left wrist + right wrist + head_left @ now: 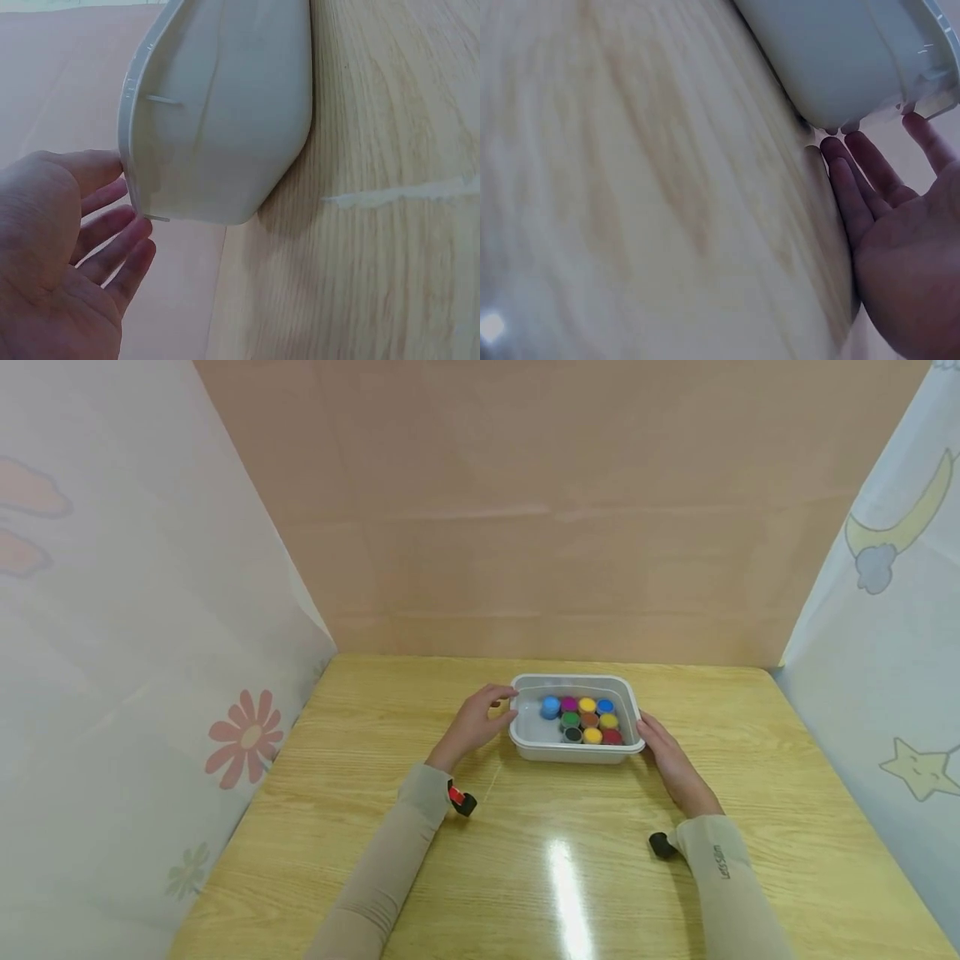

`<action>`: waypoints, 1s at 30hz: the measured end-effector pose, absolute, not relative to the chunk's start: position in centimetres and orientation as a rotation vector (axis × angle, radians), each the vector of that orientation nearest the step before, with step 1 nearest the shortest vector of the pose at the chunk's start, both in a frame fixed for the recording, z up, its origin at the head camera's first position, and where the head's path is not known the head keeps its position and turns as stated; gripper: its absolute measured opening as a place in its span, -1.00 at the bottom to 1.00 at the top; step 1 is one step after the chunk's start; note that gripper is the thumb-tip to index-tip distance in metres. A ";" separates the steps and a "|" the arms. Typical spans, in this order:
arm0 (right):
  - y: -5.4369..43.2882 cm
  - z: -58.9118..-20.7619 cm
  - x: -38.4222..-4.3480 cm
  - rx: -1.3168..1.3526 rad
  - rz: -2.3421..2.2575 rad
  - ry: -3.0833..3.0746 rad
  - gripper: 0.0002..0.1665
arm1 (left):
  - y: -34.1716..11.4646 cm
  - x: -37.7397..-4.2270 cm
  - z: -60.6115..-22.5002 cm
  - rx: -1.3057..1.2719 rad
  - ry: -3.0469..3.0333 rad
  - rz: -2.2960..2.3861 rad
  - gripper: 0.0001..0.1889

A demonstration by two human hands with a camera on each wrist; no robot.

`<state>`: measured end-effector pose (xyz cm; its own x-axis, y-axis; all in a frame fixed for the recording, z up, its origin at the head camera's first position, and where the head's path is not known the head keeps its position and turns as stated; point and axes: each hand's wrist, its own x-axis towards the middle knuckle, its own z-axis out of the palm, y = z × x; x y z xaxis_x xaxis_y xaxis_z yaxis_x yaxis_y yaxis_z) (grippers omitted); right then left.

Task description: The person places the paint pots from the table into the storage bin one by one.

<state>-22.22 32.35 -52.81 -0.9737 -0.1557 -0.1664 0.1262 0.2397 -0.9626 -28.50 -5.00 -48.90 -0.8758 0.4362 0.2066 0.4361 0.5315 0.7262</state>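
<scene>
A white plastic tub [573, 757] stands on the wooden table, holding several small round pots [590, 721] with coloured tops grouped at its right side. The light blue pot [551, 707] is leftmost among them. At the tub's left end is my left hand [472, 722]; in the left wrist view its thumb and loosely bent fingertips [139, 229] meet the tub's rim. My right hand [672, 768] lies along the tub's right end. The right wrist view has its extended fingertips [915, 124] touching the tub's outer wall [832, 60], low down near the tabletop.
The wooden table [360, 777] runs back to a brown paper-like backdrop [555, 527]. Patterned white sheets hang along the left [135, 652] and right [900, 693] sides. A pale scratch-like mark [405, 193] crosses the tabletop near the tub.
</scene>
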 end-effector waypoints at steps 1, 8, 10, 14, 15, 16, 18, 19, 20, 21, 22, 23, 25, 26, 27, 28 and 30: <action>32.4 -52.7 -22.1 -0.032 -1.800 2.284 -0.04 | -5.1 -28.5 -48.8 0.782 2.747 1.289 -0.53; 33.3 -50.9 -22.3 -0.201 -1.670 2.399 -0.15 | -8.2 -28.9 -46.9 0.816 2.865 1.092 -0.43; 33.8 -49.8 -22.4 -0.253 -1.610 2.473 -0.19 | -9.7 -29.2 -46.0 0.849 2.928 1.032 -0.41; 35.1 -47.2 -22.3 -0.312 -1.418 2.707 -0.23 | -12.9 -29.7 -43.8 0.922 3.101 0.855 -0.35; 35.5 -46.4 -22.2 -0.307 -1.342 2.785 -0.23 | -13.6 -29.8 -43.2 0.934 3.153 0.801 -0.33; 35.8 -45.7 -22.2 -0.310 -1.262 2.868 -0.24 | -14.3 -29.9 -42.6 0.943 3.207 0.736 -0.32; 36.5 -44.4 -22.1 -0.321 -1.100 3.029 -0.23 | -15.5 -30.0 -41.4 0.948 3.314 0.582 -0.28; 36.8 -43.8 -22.0 -0.322 -1.012 3.108 -0.23 | -16.1 -30.0 -40.9 0.949 3.364 0.509 -0.27; 37.1 -43.2 -21.9 -0.332 -0.932 3.178 -0.22 | -16.7 -29.9 -40.3 0.951 3.411 0.430 -0.26; 37.3 -42.7 -21.8 -0.348 -0.856 3.245 -0.21 | -17.3 -29.8 -39.9 0.958 3.451 0.376 -0.24; 37.6 -42.3 -21.7 -0.369 -0.775 3.312 -0.20 | -17.8 -29.6 -39.5 0.966 3.489 0.316 -0.22; 37.8 -41.9 -21.6 -0.391 -0.699 3.373 -0.20 | -18.3 -29.5 -39.1 0.974 3.526 0.260 -0.22; 38.2 -41.3 -21.5 -0.446 -0.556 3.478 -0.19 | -19.3 -29.2 -38.6 0.993 3.590 0.169 -0.20; 38.3 -41.0 -21.4 -0.478 -0.495 3.521 -0.19 | -19.7 -29.1 -38.6 1.001 3.616 0.126 -0.19; 38.5 -40.8 -21.3 -0.510 -0.435 3.562 -0.19 | -20.1 -29.0 -38.5 1.004 3.633 0.086 -0.19; 38.7 -40.7 -21.4 -0.543 -0.381 3.600 -0.17 | -20.5 -28.9 -38.6 0.998 3.644 0.025 -0.18; 39.0 -40.4 -21.4 -0.617 -0.299 3.655 -0.12 | -21.2 -28.8 -38.8 0.974 3.651 -0.064 -0.17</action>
